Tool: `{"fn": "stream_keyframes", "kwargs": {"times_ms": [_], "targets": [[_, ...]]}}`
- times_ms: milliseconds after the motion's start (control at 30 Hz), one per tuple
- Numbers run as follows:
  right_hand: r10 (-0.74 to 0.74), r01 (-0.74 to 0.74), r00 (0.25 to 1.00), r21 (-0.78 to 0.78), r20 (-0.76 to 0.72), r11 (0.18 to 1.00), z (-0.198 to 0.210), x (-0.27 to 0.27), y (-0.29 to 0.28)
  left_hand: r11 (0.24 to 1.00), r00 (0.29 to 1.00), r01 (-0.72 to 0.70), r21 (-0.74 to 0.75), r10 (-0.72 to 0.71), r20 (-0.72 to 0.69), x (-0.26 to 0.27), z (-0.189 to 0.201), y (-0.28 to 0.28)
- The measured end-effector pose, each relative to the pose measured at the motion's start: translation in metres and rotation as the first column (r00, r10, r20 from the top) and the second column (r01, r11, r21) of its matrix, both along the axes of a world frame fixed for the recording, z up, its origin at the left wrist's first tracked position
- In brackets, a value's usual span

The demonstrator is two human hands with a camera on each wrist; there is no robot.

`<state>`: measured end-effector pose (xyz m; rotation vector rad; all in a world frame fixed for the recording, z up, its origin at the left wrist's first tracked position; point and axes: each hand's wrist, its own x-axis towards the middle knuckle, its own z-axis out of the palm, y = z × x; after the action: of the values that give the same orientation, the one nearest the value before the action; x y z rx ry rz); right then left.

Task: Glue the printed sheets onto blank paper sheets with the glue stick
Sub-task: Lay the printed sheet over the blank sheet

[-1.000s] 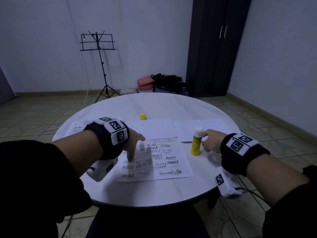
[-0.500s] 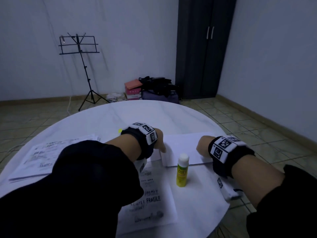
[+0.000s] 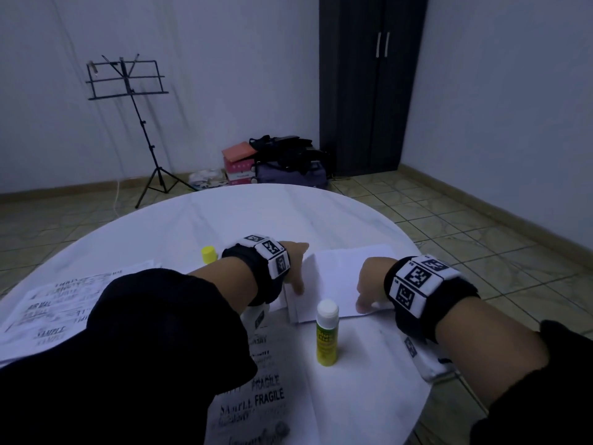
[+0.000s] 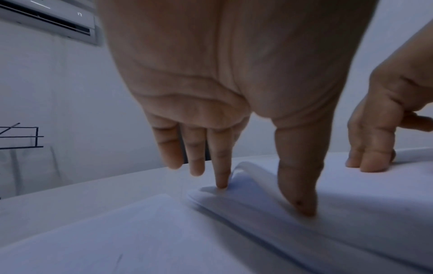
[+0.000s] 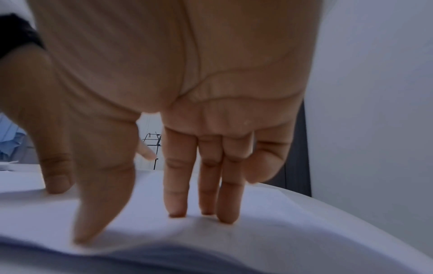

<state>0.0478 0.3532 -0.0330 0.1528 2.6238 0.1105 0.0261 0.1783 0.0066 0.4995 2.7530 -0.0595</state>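
White blank sheets (image 3: pixel 340 277) buckle under your fingers (image 4: pixel 302 185), both hands spread flat; several may lift, or glue stick (image 3: pixel 325 335) tips.

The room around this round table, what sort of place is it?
Probably a spare room in a home, not a workshop: a tall dark wardrobe in the corner, a folding music stand by the wall, and bags piled on the tiled floor.
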Motion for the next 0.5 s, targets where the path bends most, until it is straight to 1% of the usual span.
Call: {"fn": "stream_keyframes", "kwargs": {"times_ms": [67,133,167,200,233,267,300,333,367,433,500], "targets": [[-0.019,0.019,1.0,-0.02,-0.017,1.0,-0.001,-0.002,0.005,0.999,1.0,0.027,0.018,-0.026,-0.016,0.004,0.002,0.0],[0.019,-0.02,1.0,-0.05,-0.008,0.999,0.013,0.012,-0.006,0.996,0.999,0.027,0.085,-0.024,-0.028,0.009,0.008,0.0],[0.053,-0.055,0.998,-0.037,-0.04,0.998,0.022,0.017,-0.01,0.99,0.999,0.012,0.137,-0.007,-0.034,0.009,0.009,-0.001],[0.052,-0.053,0.997,-0.014,-0.051,0.999,0.018,0.014,-0.008,0.979,0.999,-0.019,0.204,0.025,-0.03,0.009,0.011,-0.002],[0.003,-0.008,0.998,-0.073,-0.058,0.997,0.011,0.008,-0.003,0.955,0.998,-0.067,0.29,0.07,-0.002,0.01,0.011,-0.003],[0.0,-0.004,0.999,-0.078,-0.054,0.997,0.01,0.006,-0.003,0.906,0.99,-0.142,0.4,0.13,0.056,0.009,0.011,-0.005],[-0.004,0.0,0.999,-0.077,-0.046,0.997,0.009,0.007,-0.002,0.826,0.971,-0.236,0.512,0.19,0.141,0.011,0.012,-0.007],[0.009,-0.016,0.997,-0.094,-0.077,0.995,0.011,0.012,-0.004,0.727,0.943,-0.332,0.601,0.237,0.234,0.013,0.013,-0.009],[0.008,-0.015,0.998,-0.101,-0.065,0.995,0.015,0.018,-0.008,0.637,0.911,-0.413,0.651,0.274,0.309,0.015,0.014,-0.011],[0.002,-0.013,0.996,-0.123,-0.09,0.992,0.021,0.027,-0.013,0.531,0.858,-0.513,0.674,0.294,0.422,0.019,0.015,-0.014],[-0.024,0.015,0.997,-0.109,-0.079,0.994,0.024,0.03,-0.013,0.491,0.812,-0.576,0.654,0.245,0.53,0.024,0.012,-0.016]]}}
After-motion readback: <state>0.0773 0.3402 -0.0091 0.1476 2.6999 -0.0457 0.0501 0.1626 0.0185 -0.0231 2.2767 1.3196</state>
